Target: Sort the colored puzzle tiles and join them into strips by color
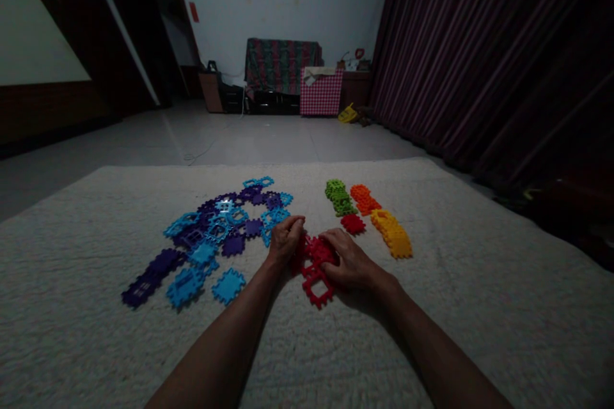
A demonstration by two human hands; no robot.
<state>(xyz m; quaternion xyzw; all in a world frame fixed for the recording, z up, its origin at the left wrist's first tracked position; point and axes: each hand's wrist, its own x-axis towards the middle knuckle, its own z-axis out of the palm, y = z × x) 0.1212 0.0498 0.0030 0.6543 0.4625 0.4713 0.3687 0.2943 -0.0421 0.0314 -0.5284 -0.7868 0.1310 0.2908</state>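
Red interlocking plastic tiles [318, 289] with toothed edges lie between my hands on the pale mat. My left hand [286, 239] is closed at their left edge, thumb and fingers pinched on a red tile. My right hand [349, 261] curls over the red tiles from the right, its fingers and thumb gripping one. Part of the red tiles is hidden under both hands. One more red tile [354, 224] lies apart, just beyond my right hand.
Blue tiles [229, 285] and purple tiles [233, 244] are spread to the left. Stacked rows of green tiles [339, 197], orange tiles [364, 199] and yellow tiles [392, 233] lie to the right. The quilted mat [432, 345] ends at a tiled floor; a dark curtain [432, 45] hangs at right.
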